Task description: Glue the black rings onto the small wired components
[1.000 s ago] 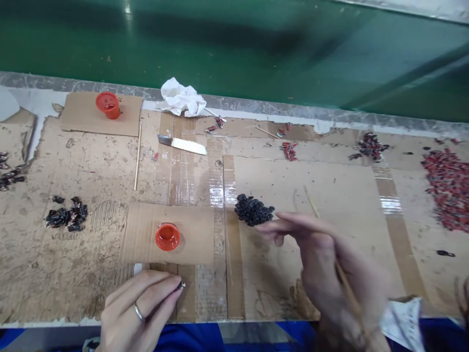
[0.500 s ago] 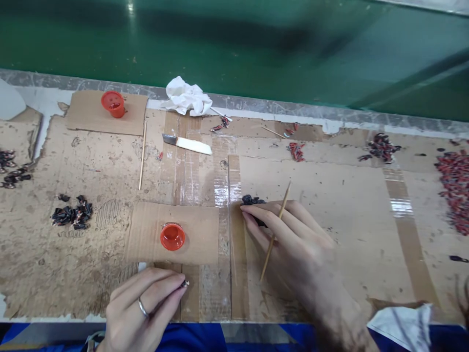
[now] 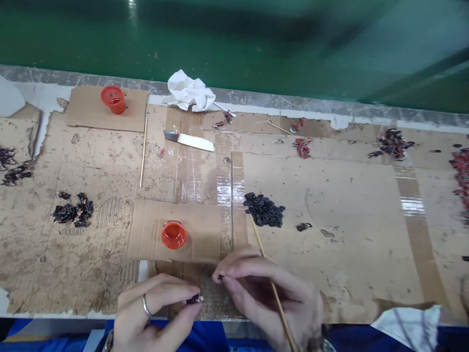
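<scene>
Pinching a black piece (image 3: 192,299) sideways, the left hand (image 3: 156,313) points it rightward.

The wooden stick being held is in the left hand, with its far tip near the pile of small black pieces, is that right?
Not quite. The head view shows the wooden stick in the right hand, not the left hand; its far tip is indeed near the pile of small black pieces.

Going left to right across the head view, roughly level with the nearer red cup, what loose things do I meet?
Dark parts cluster, nearer red cup, black parts pile, single dark piece, mostly red pile.
</scene>
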A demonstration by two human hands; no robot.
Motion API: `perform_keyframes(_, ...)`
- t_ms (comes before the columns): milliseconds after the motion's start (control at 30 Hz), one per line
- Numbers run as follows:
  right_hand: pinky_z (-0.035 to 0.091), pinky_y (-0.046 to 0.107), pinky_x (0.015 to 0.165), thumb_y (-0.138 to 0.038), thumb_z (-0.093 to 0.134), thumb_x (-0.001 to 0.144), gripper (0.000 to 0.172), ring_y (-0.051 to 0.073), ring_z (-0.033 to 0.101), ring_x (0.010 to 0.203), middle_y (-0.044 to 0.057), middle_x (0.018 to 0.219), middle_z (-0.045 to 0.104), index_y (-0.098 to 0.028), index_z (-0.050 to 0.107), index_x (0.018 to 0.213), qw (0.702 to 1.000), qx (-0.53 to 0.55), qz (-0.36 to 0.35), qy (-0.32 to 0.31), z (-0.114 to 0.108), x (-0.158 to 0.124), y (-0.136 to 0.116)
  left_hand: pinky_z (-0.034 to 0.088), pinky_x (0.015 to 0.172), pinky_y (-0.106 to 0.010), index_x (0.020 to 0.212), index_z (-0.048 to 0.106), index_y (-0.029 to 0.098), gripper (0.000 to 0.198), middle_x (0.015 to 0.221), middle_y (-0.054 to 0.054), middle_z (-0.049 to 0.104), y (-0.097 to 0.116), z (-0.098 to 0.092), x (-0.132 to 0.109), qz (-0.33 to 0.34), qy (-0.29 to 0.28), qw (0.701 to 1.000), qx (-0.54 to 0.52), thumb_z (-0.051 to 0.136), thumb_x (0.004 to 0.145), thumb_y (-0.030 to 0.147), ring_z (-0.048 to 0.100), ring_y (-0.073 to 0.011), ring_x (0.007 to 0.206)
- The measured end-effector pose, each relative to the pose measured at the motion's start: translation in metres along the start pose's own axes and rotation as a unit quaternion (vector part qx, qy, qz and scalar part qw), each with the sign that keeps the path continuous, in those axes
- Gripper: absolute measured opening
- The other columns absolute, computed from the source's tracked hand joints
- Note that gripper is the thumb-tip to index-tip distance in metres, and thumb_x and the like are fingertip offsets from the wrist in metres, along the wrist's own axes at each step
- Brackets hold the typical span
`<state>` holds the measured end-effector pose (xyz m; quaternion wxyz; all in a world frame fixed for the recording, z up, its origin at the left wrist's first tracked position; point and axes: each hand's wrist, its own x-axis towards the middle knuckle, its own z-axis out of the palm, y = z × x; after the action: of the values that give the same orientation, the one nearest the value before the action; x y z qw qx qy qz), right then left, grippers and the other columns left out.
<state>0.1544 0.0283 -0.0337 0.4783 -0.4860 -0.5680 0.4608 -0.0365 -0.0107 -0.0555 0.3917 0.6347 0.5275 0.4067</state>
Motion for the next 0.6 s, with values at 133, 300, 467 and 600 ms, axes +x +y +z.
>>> perform_keyframes(133, 0.067, 0.023, 0.059, -0.006, 0.073, 0.091, 0.023, 0.015, 0.076, 0.066, 0.002, 0.084, 0.078, -0.026, 0.076, 0.101, 0.999, 0.041, 0.018, 0.022, 0.011, -0.017, 0.012, 0.064, 0.05, -0.017, 0.092, 0.078, 0.032, 0.009, 0.069, 0.006, 0.083, 0.006, 0.012, -0.002, -0.053, 0.051, 0.996, -0.054, 0.071, 0.097, 0.035, 0.076, -0.013, 0.05)
perform_keyframes(300, 0.068, 0.024, 0.061, -0.006, 0.073, 0.091, 0.026, 0.016, 0.078, 0.07, 0.003, 0.086, 0.08, -0.027, 0.076, 0.106, 0.998, 0.042, 0.012, 0.035, 0.018, -0.028, 0.016, 0.063, 0.054, -0.016, 0.089, 0.075, 0.034, 0.005, 0.07, 0.008, 0.082, 0.011, 0.018, -0.003, -0.114, 0.057, 0.988, -0.087, 0.074, 0.094, 0.034, 0.076, -0.0123, 0.054)
perform_keyframes(467, 0.069, 0.027, 0.058, -0.006, 0.072, 0.089, 0.03, 0.019, 0.078, 0.067, 0.004, 0.087, 0.081, -0.028, 0.077, 0.109, 0.998, 0.05, -0.006, 0.026, 0.022, -0.027, 0.017, 0.062, 0.052, -0.017, 0.084, 0.075, 0.033, 0.007, 0.067, 0.007, 0.081, 0.014, 0.013, -0.001, -0.133, 0.061, 0.985, -0.087, 0.077, 0.091, 0.031, 0.074, -0.0131, 0.052)
perform_keyframes(600, 0.071, 0.029, 0.061, -0.003, 0.072, 0.086, 0.037, 0.02, 0.079, 0.07, 0.003, 0.091, 0.081, -0.03, 0.077, 0.11, 0.998, 0.057, -0.009, 0.008, 0.021, -0.026, 0.014, 0.062, 0.056, -0.015, 0.082, 0.077, 0.032, 0.006, 0.066, 0.006, 0.08, 0.02, 0.015, -0.002, -0.169, 0.085, 0.975, -0.12, 0.082, 0.086, 0.031, 0.074, -0.0117, 0.052)
